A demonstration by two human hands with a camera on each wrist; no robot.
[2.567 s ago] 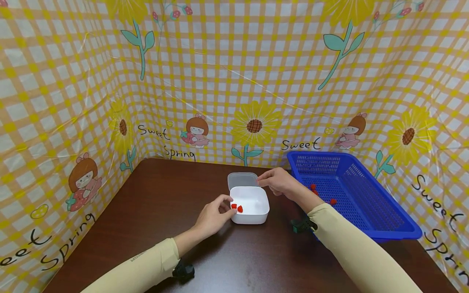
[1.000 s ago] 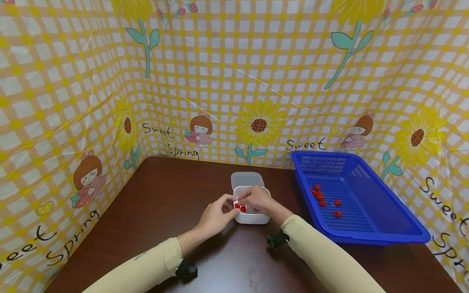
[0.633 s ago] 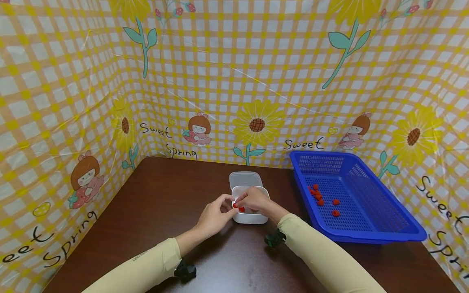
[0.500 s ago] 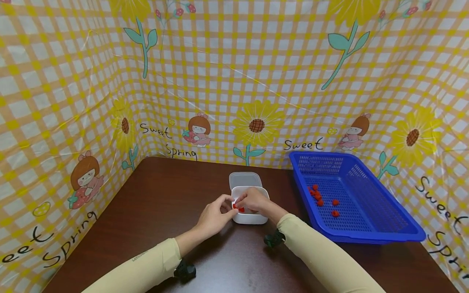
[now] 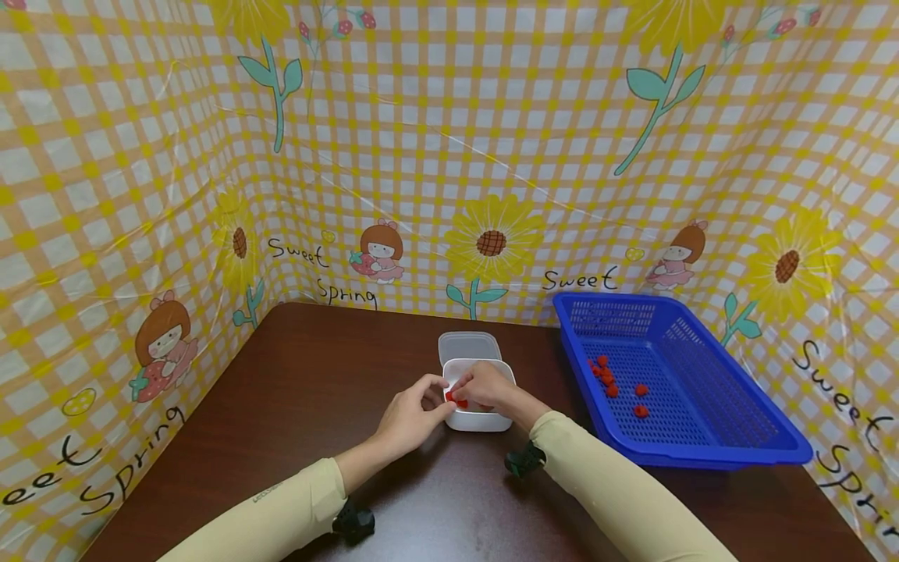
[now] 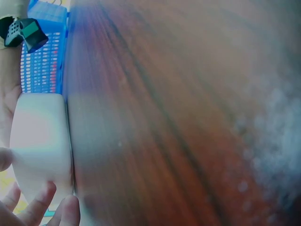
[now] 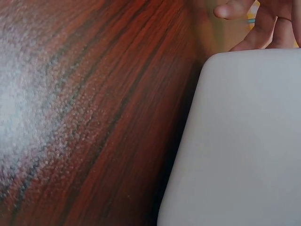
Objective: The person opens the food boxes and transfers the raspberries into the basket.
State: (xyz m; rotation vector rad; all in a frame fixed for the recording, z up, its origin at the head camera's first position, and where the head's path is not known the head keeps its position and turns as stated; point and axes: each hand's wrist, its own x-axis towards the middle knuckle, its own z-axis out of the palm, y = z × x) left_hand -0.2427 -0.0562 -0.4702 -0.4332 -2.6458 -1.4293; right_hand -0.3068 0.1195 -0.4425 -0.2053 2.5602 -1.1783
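A small white box (image 5: 480, 422) stands on the table, its translucent lid (image 5: 470, 346) folded back behind it. My left hand (image 5: 410, 414) grips the box at its left side, thumb at the front rim and fingers around the left wall. In the left wrist view its fingers (image 6: 41, 200) lie against the white wall. My right hand (image 5: 488, 385) reaches over the rim into the box, thumb and fingertips pinched together at the left end. Red berries (image 5: 461, 404) lie right under those fingertips; the berry in the pinch is mostly hidden by the fingers.
A blue perforated basket (image 5: 709, 453) stands at the right of the table, with several red berries (image 5: 607, 378) in its left part. Checked cloth (image 5: 393, 140) hangs behind and at both sides of the brown table (image 5: 337, 367).
From the back right corner of the box, beside the lid, my right hand has moved down and left into it. The left hand keeps its place at the box's side.
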